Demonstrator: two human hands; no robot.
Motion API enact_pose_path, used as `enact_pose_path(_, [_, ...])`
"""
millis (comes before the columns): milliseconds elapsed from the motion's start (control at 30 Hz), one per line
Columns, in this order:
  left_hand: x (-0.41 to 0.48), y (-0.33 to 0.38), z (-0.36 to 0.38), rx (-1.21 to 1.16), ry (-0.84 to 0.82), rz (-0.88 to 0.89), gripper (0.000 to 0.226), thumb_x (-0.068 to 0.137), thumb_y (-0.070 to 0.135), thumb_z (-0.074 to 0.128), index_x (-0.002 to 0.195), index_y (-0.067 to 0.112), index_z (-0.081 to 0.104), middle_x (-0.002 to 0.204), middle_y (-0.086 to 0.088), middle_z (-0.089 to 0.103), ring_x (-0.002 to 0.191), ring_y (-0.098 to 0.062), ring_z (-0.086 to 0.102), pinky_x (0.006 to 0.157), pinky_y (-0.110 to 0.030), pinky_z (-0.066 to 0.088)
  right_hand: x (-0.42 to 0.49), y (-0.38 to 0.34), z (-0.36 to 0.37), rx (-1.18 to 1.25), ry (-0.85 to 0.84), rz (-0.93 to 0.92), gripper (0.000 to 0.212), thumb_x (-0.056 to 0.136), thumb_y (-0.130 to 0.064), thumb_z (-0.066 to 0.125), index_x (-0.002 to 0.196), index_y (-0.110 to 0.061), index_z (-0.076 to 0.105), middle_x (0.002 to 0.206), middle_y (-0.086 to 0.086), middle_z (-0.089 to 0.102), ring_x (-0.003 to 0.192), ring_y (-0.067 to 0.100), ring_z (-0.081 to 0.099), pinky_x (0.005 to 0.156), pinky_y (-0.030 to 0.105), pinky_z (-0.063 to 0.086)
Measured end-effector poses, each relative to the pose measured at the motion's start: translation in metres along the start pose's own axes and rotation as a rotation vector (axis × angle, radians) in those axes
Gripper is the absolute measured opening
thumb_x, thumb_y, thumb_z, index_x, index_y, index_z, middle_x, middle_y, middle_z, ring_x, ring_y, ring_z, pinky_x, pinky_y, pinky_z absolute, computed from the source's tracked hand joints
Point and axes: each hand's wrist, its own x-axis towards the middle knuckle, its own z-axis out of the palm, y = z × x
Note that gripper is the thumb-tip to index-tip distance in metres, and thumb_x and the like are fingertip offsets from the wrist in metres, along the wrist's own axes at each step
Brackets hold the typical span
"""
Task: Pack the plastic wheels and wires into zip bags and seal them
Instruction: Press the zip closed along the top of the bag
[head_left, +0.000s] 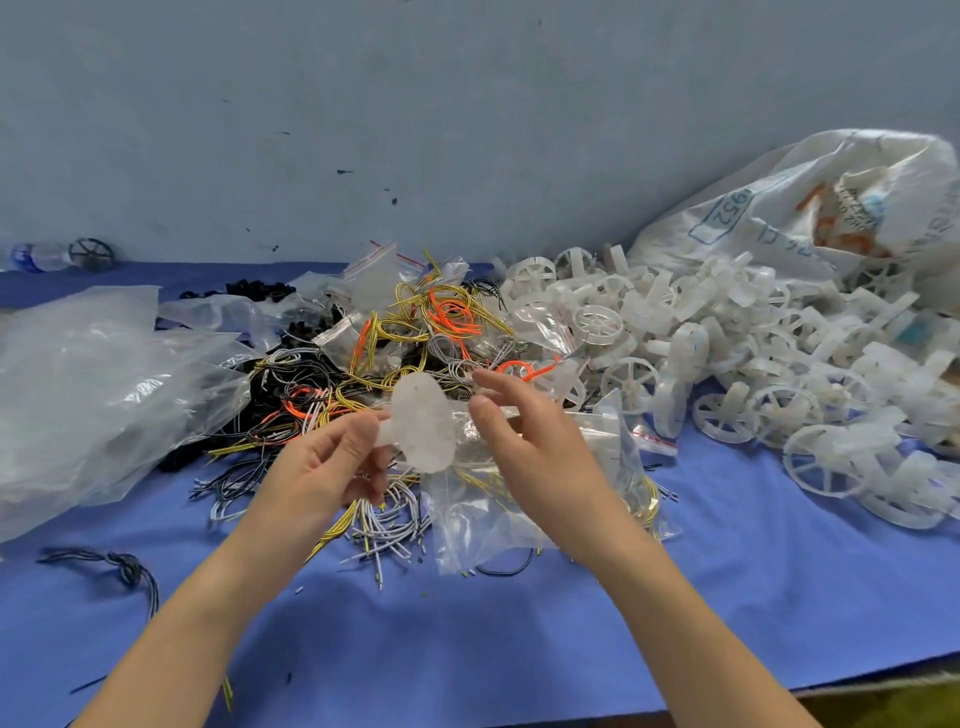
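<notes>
A white translucent plastic wheel (421, 426) hangs over the middle of the table, seen flat-on. My left hand (322, 467) pinches it at its lower left edge. My right hand (524, 447) pinches the mouth of a clear zip bag (519, 499) just right of the wheel; the bag hangs down onto the cloth with yellow wire showing through it. Behind lies a tangle of yellow, orange, black and white wires (415, 332). A big heap of white wheels (727, 364) fills the right side.
The blue cloth table (467, 634) runs to a front edge at lower right. Large clear plastic bags (93, 395) lie at left, a white woven sack (810, 208) at back right, loose red-striped zip bags (379, 270) behind, a dark wire bundle (124, 566) at front left.
</notes>
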Motion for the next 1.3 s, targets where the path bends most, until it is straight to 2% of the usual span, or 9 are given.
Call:
enact_pose_path(133, [-0.004,-0.005,-0.011,-0.104,0.093,-0.129,0.031,0.086,0.043,0.058,0.076,0.017,0.073,0.072,-0.002,0.06,0.058,-0.013,0.053,0.052,-0.024,0.05,-0.011,0.006,0.015,-0.324,0.073,-0.021,0.038,0.095,-0.049,0.053,0.128,-0.033,0.048,0.109,-0.012,0.052,0.091,0.01,0.057,0.078,0.036,0.045])
enact_pose_path(267, [-0.008,-0.009,-0.014,-0.206,0.143,-0.249,0.026,0.093,0.028,0.053,0.091,0.008,0.07,0.072,-0.005,0.063,0.055,-0.011,0.058,0.052,-0.024,0.055,-0.016,0.009,0.042,-0.622,-0.009,-0.088,0.056,0.089,-0.059,0.053,0.132,-0.028,0.036,0.122,-0.006,0.045,0.099,0.024,0.059,0.069,0.034,0.035])
enact_pose_path(367, [-0.014,-0.01,-0.015,-0.215,0.152,-0.304,0.024,0.099,0.017,0.047,0.094,0.003,0.066,0.072,-0.006,0.066,0.053,-0.01,0.061,0.052,-0.024,0.056,-0.016,0.013,0.05,-0.746,-0.01,-0.066,0.043,0.095,-0.045,0.049,0.129,-0.021,0.04,0.12,0.0,0.048,0.1,0.027,0.06,0.069,0.035,0.034])
enact_pose_path(533, [-0.023,-0.007,-0.017,-0.188,0.036,-0.349,0.031,0.087,0.021,0.055,0.107,0.0,0.066,0.078,-0.011,0.066,0.057,-0.015,0.06,0.05,-0.026,0.055,-0.015,0.017,0.043,-0.498,0.151,-0.022,0.011,0.097,-0.03,0.047,0.102,-0.021,0.051,0.098,-0.004,0.061,0.085,0.025,0.059,0.063,0.037,0.039])
enact_pose_path(733, [-0.02,-0.003,-0.003,-0.229,-0.086,-0.464,0.023,0.089,0.013,0.054,0.103,0.002,0.069,0.078,-0.014,0.063,0.054,-0.017,0.057,0.043,-0.024,0.049,-0.012,0.014,0.035,-0.281,0.23,-0.02,0.011,0.094,-0.032,0.056,0.085,-0.026,0.057,0.086,-0.012,0.059,0.078,0.009,0.053,0.065,0.029,0.035])
enact_pose_path(800, [-0.014,-0.001,0.004,-0.15,-0.078,-0.445,0.022,0.097,0.01,0.049,0.108,0.0,0.065,0.077,-0.013,0.061,0.053,-0.015,0.055,0.042,-0.022,0.048,-0.013,0.012,0.033,-0.247,0.243,-0.038,0.012,0.093,-0.032,0.058,0.083,-0.028,0.056,0.085,-0.012,0.058,0.077,0.008,0.053,0.065,0.028,0.038])
enact_pose_path(933, [0.0,0.006,0.017,0.19,-0.033,-0.272,0.023,0.103,0.009,0.043,0.112,0.002,0.063,0.078,-0.012,0.06,0.05,-0.014,0.055,0.042,-0.022,0.048,-0.017,0.006,0.031,-0.274,0.284,-0.088,0.013,0.095,-0.034,0.058,0.083,-0.028,0.056,0.086,-0.013,0.056,0.076,0.009,0.053,0.066,0.032,0.043])
enact_pose_path(1133, [0.006,0.015,0.032,0.422,-0.055,-0.088,0.02,0.101,0.012,0.048,0.109,0.015,0.066,0.073,-0.004,0.064,0.053,-0.017,0.059,0.045,-0.028,0.05,-0.021,-0.004,0.021,-0.364,0.346,-0.137,0.016,0.097,-0.038,0.055,0.093,-0.023,0.061,0.093,-0.01,0.056,0.079,0.019,0.058,0.066,0.041,0.046])
enact_pose_path(1300, [0.008,0.024,0.046,0.535,-0.213,0.016,0.024,0.102,0.018,0.048,0.093,0.023,0.07,0.062,0.003,0.064,0.046,-0.011,0.055,0.045,-0.022,0.045,-0.027,-0.011,0.023,-0.483,0.326,-0.143,0.016,0.098,-0.04,0.053,0.096,-0.026,0.061,0.096,-0.009,0.058,0.079,0.02,0.063,0.062,0.036,0.042])
